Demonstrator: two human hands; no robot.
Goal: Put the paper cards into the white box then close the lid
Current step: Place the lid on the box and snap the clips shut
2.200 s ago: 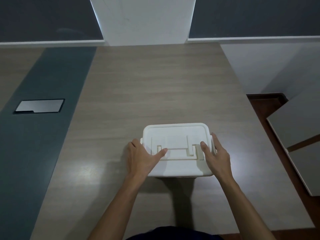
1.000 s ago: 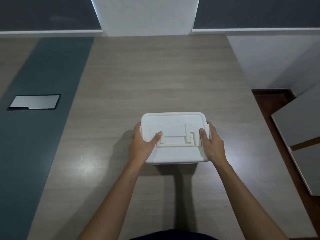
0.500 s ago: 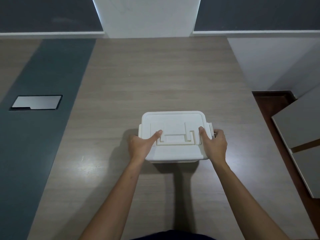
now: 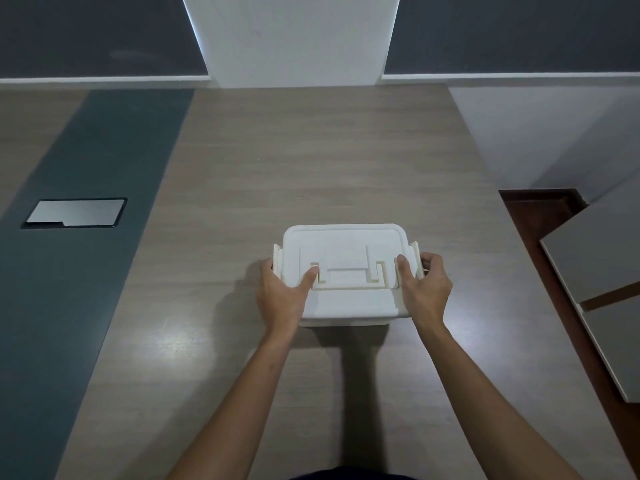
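We are recording the white box (image 4: 346, 306) standing on the wooden table (image 4: 311, 161), near its front edge, with the lid (image 4: 343, 251) seated flat on top. No paper cards are showing on the table — we are judging them to be inside, though we cannot see in.

Compared with half a second ago, the side latches are now standing out from both ends of the lid; the left latch (image 4: 276, 259) and the right latch (image 4: 415, 258) are flared outward, not pressed against the walls. We are taking this to mean the lid is on but not yet locked — the closing step is under way.

The left hand (image 4: 280, 299) is cupping the left end of the box, thumb lying on the lid and fingers curled behind the latch. The right hand (image 4: 424, 289) is doing likewise at the right end, its fingers hooked around the latch.

The table is carrying a dark strip (image 4: 86, 271) along its left side with a metal hatch (image 4: 76, 212) set into it. Beyond it we are noting a dark wall with a white pillar (image 4: 294, 36); dark red flooring (image 4: 540, 216) is showing at right.
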